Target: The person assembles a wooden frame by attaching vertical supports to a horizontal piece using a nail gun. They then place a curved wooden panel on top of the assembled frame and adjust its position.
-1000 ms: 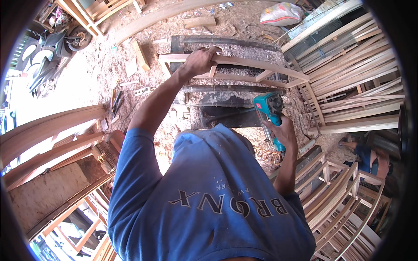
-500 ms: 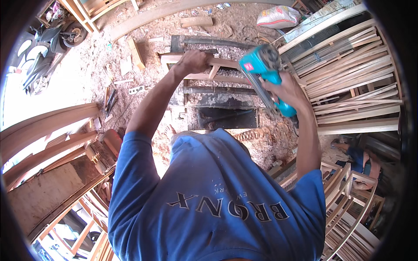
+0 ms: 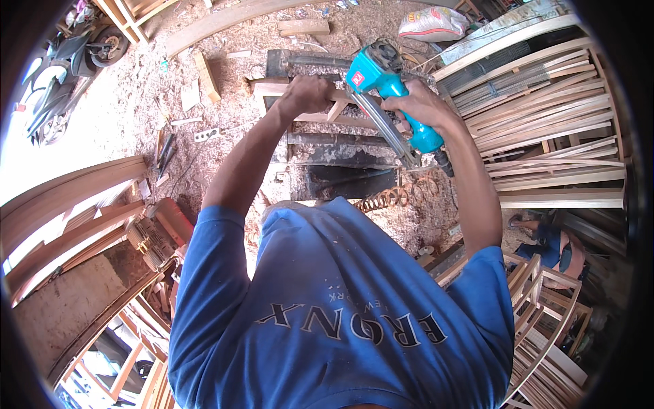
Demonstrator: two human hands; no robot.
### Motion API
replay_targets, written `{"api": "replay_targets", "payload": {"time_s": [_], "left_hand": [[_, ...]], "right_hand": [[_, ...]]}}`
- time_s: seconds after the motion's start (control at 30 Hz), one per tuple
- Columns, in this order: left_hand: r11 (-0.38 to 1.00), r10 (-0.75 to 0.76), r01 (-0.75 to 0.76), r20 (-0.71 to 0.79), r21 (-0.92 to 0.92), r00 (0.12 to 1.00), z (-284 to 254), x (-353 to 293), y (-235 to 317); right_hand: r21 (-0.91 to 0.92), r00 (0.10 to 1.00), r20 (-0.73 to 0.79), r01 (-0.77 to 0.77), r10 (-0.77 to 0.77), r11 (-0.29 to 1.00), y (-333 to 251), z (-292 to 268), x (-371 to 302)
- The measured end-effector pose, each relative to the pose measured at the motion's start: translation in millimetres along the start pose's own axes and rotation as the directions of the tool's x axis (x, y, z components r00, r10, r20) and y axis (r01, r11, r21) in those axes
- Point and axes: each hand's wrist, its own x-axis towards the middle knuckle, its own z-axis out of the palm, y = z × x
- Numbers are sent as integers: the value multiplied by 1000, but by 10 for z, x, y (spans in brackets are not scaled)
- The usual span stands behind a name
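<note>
From my end of the feed I have the left hand [image 3: 310, 94] clenched over the far rail of the wooden frame [image 3: 354, 120], knuckles up, close to a short crosspiece [image 3: 336, 111] that joins the two rails. The frame lies across the far part of the dark stand [image 3: 340, 140], its left end near the stand's far left corner. My view of the right hand [image 3: 417, 108] shows it wrapped around the handle of a teal nail gun [image 3: 381, 75] — held above the right part of the frame, with the long silver magazine [image 3: 383, 127] slanting down toward the stand's right edge. I cannot tell whether the gun's nose touches the wood. Past the stand's near right corner I see an orange coiled hose [image 3: 378, 200] lying on the shavings. A block of wood [image 3: 208, 76] lies beyond the left edge; off the right edge, many wooden strips [image 3: 545, 123] are stacked, and a whitish sack [image 3: 432, 24] lies past the far right corner.
</note>
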Motion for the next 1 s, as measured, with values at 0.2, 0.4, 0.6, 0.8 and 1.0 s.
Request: {"api": "replay_targets", "payload": {"time_s": [0.2, 0.4, 0.6, 0.8, 1.0], "left_hand": [[999, -35, 35, -2, 1, 999, -4, 27, 6], [1000, 6, -7, 10, 18, 1000, -14, 14, 13], [1000, -16, 16, 83, -7, 996, -100, 4, 55], [968, 246, -243, 39, -65, 969, -94, 447, 404], [996, 84, -82, 132, -22, 988, 352, 1420, 1537]], "right_hand": [[-27, 998, 25, 55, -54, 998, 76, -7, 52], [-83, 999, -17, -43, 42, 996, 15, -47, 9], [126, 983, -182, -5, 28, 992, 264, -90, -620], [471, 856, -402, -112, 326, 875, 1297, 245, -1589], [568, 734, -389, -285, 557, 772, 2201, 613, -2050]]}}
